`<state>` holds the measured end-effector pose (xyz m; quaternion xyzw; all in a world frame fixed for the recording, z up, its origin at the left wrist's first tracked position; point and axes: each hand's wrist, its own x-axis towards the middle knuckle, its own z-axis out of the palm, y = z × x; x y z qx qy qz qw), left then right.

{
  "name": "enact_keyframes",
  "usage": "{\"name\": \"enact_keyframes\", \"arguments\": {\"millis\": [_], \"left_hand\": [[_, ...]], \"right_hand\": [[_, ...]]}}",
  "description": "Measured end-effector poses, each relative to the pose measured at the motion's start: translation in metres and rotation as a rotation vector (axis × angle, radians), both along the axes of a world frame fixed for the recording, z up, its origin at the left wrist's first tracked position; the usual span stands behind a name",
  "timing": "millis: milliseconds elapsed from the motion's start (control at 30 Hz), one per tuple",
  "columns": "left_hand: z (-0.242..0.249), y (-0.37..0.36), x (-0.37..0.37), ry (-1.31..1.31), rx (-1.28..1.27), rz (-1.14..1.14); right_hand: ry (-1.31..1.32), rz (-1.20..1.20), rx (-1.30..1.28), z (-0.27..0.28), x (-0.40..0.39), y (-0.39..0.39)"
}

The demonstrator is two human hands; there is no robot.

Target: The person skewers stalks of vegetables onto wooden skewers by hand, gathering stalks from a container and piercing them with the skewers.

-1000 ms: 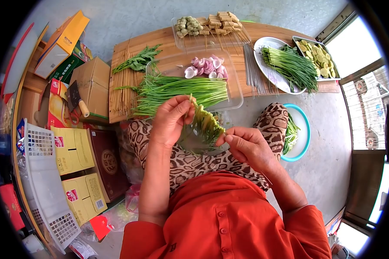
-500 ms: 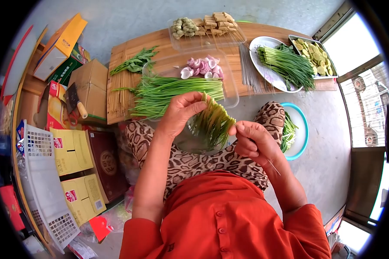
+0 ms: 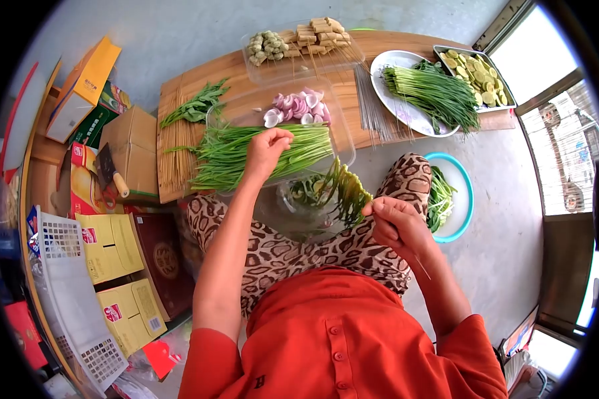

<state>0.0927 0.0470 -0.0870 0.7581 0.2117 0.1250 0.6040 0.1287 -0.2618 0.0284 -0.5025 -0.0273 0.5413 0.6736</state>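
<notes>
My right hand (image 3: 394, 223) pinches a thin bamboo skewer threaded with folded green chive stalks (image 3: 345, 188), held above my lap. My left hand (image 3: 267, 147) has reached forward onto the pile of loose green chives (image 3: 226, 151) lying in a clear plastic tray (image 3: 345, 154) on the low wooden table (image 3: 213, 70). Its fingers curl over the stalks. Pink onion slices (image 3: 298, 108) lie at the far side of the same tray.
A bundle of bare bamboo skewers (image 3: 175, 149) lies at the table's left, metal skewers (image 3: 371, 106) at its middle. A white plate of chives (image 3: 427, 94), a tray of sliced vegetables (image 3: 476, 73) and finished skewers (image 3: 299, 38) stand behind. A teal basin (image 3: 460, 199) sits right; cardboard boxes (image 3: 130, 139) left.
My left hand let go of the threaded chives and moved forward to the loose chive pile. My right hand kept the skewer, which tipped lower toward my lap.
</notes>
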Motion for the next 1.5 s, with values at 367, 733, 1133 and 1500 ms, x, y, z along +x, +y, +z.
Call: {"name": "enact_keyframes", "arguments": {"millis": [367, 733, 1133, 1500], "left_hand": [[-0.043, -0.017, 0.073, -0.018, 0.866, -0.046], [-0.04, -0.027, 0.076, 0.076, 1.012, -0.127], [0.0, -0.004, 0.06, -0.32, 0.645, 0.073], [0.187, -0.023, -0.01, -0.613, 0.344, 0.283]], "right_hand": [[-0.035, -0.121, 0.015, -0.004, 0.006, -0.024], [-0.033, -0.149, 0.008, -0.003, 0.009, -0.03], [-0.029, -0.12, 0.054, 0.002, 0.005, -0.019], [-0.115, -0.051, 0.041, 0.018, -0.006, 0.002]]}}
